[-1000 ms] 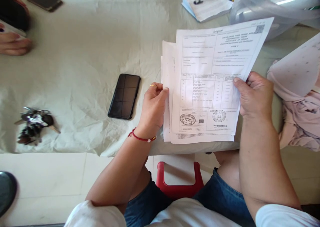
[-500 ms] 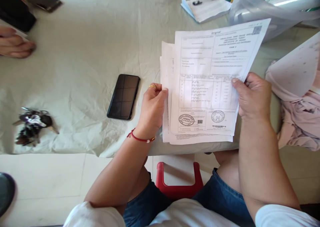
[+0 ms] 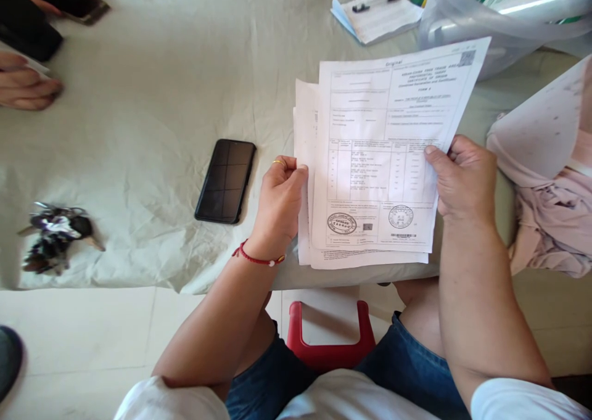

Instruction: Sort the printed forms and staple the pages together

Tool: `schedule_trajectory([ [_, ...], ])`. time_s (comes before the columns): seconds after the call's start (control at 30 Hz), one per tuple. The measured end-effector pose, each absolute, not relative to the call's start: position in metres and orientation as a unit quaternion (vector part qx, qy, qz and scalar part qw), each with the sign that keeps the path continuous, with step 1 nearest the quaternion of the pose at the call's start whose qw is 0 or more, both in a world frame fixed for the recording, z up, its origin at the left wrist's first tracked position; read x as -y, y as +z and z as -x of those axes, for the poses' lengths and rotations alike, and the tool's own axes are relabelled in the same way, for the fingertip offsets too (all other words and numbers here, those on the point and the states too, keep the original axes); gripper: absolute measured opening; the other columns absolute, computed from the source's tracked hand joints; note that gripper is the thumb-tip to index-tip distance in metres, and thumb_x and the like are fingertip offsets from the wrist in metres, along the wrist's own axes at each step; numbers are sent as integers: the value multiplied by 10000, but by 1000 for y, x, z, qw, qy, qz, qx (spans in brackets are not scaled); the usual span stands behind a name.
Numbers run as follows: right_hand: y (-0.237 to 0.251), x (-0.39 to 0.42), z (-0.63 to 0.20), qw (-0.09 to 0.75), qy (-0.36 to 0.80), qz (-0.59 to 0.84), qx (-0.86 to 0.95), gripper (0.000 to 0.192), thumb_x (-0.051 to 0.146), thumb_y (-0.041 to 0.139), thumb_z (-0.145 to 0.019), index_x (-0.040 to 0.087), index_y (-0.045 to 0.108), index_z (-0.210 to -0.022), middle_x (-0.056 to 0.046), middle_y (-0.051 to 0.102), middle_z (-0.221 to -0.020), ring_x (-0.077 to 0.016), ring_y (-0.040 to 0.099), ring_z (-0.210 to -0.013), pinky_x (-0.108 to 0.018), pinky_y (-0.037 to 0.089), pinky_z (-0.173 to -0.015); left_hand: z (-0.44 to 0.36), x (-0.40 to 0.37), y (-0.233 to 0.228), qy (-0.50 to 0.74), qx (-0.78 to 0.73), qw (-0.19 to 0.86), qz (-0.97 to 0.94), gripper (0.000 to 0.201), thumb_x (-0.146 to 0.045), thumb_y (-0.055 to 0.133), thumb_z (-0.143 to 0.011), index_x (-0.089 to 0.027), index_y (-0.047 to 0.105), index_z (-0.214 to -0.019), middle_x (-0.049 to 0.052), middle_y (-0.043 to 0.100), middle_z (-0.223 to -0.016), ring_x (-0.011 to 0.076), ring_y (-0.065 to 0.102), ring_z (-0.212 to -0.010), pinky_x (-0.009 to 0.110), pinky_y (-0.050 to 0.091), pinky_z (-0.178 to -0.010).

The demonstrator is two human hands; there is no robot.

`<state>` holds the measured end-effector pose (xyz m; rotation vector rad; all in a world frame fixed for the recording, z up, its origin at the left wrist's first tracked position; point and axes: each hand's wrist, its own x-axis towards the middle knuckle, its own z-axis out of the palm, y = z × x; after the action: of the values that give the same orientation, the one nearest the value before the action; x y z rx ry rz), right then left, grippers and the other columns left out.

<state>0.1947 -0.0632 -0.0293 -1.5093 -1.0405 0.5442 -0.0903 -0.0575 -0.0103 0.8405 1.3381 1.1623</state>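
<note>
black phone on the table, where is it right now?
In the head view the black phone lies face up on the pale tablecloth, just left of the left hand holding the papers, with the bunch of keys further left.

Makeshift office, cloth-covered table point(image 3: 139, 99) (stamped forms point(image 3: 374, 161))

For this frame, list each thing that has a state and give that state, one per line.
left hand: pinching the left edge of the paper stack
right hand: gripping the top sheet's right edge
paper stack: fanned, top sheet face up
phone: flat on the tablecloth, screen dark
keys: bunched, lying untouched
pen: lying on a notepad
other person's hand: resting on the table edge
</note>
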Motion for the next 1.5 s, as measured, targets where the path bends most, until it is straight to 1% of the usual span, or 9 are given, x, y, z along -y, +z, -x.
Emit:
schedule_trajectory([
  [0.13, -29, 63, -195, 578, 232, 647, 439, 105, 282, 838, -800, 205, 841, -872, 6, 832, -902, -162, 727, -778, -351, 627, -827, 91, 58, -10, 489, -567, 559, -356, 214, -97, 710, -912, -233, 566, -830, -21, 539, -804, 152, 511, -748, 300, 393, -712],
  [0.3, -30, 63, -196, 568, 232, 651, 447, 113, 291, 836, -822, 213, 840, -903, 14, 831, -919, -171, 743, -800, -368, 643, -858, 90, 59, -7, 493, -566, 562, -348, 217, -71, 692, -926, -225, 578, -826, -19, 545, -814, 152, 515, -752, 308, 391, -735],
  [0.43, -29, 64, -195, 575, 234, 645, 445, 91, 273, 839, -817, 208, 838, -880, 3, 833, -918, -163, 733, -800, -350, 634, -849, 89, 59, -6, 495, -568, 566, -336, 225, -63, 675, -945, -220, 574, -820, -20, 546, -809, 148, 510, -759, 306, 379, -739],
  [0.67, -27, 65, -193, 579, 236, 644, 441, 132, 307, 872, -801, 217, 846, -895, -4, 850, -940, -176, 738, -817, -350, 636, -824, 91, 59, -8, 488, -567, 562, -352, 202, -114, 706, -913, -232, 564, -832, -18, 540, -817, 153, 511, -760, 306, 393, -721],
  [0.83, -27, 65, -192, 574, 230, 651, 440, 145, 337, 866, -781, 224, 838, -869, 4, 845, -921, -179, 730, -806, -336, 621, -772, 91, 59, -10, 480, -570, 558, -365, 201, -162, 734, -891, -247, 557, -850, -15, 548, -826, 163, 520, -766, 306, 420, -710],
  [1.07, -26, 66, -193, 569, 232, 652, 445, 123, 307, 853, -801, 216, 841, -883, 7, 835, -912, -163, 719, -796, -329, 618, -803, 89, 59, -5, 486, -573, 563, -344, 193, -111, 704, -903, -234, 570, -838, -15, 553, -820, 156, 507, -766, 295, 395, -696],
  [1.2, -26, 66, -192, 570, 232, 651, 445, 134, 297, 837, -808, 212, 858, -910, 4, 850, -923, -160, 727, -791, -321, 610, -786, 90, 59, -6, 485, -572, 563, -348, 189, -115, 704, -903, -233, 566, -849, -15, 548, -836, 150, 510, -759, 303, 396, -707],
  [1.33, -28, 65, -193, 563, 231, 653, 450, 147, 320, 835, -816, 224, 859, -925, 7, 865, -958, -178, 757, -817, -331, 619, -771, 90, 59, -7, 481, -572, 561, -356, 187, -145, 717, -894, -240, 560, -859, -15, 548, -839, 155, 516, -763, 308, 406, -709],
  [1.5, -30, 64, -195, 567, 230, 650, 451, 126, 303, 840, -817, 223, 855, -913, 4, 870, -968, -179, 765, -824, -335, 625, -793, 91, 59, -7, 481, -569, 564, -356, 184, -152, 714, -894, -240, 557, -859, -15, 538, -835, 155, 518, -768, 308, 404, -710],
])
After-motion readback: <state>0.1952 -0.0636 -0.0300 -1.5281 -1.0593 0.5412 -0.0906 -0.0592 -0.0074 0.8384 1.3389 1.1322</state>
